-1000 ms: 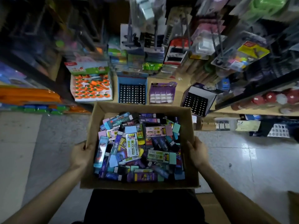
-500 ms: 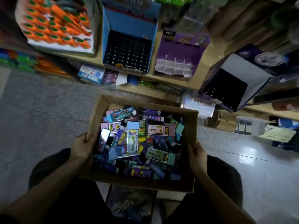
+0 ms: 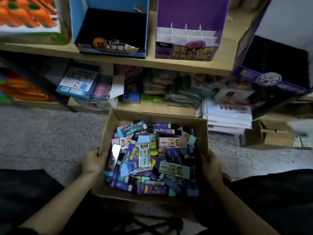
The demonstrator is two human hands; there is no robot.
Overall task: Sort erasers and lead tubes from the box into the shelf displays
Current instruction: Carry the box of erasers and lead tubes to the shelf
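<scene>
A brown cardboard box [image 3: 201, 133] sits low in front of me, packed with several erasers and lead tubes [image 3: 152, 156] in blue, purple, pink and black wrappers. My left hand [image 3: 92, 161] grips the box's left wall, thumb hooked over the rim. My right hand [image 3: 210, 167] grips the right wall the same way. On the wooden shelf above stand a blue display [image 3: 108, 28] with a black grid insert, a purple display [image 3: 186, 34] with white dividers, and a tilted dark purple display [image 3: 274, 65] at the right.
A carrot-printed display [image 3: 28, 19] stands at the shelf's far left. The lower shelf [image 3: 152, 106] holds stacked packets, a blue pack [image 3: 76, 82] and white booklets [image 3: 227, 116]. A small open carton [image 3: 271, 134] sits on the speckled floor [image 3: 42, 133] at the right. My dark-clad knees flank the box.
The view has dropped and come closer to the shelf; the displays now loom above. The box, still held by both hands, has come down toward the floor between my knees.
</scene>
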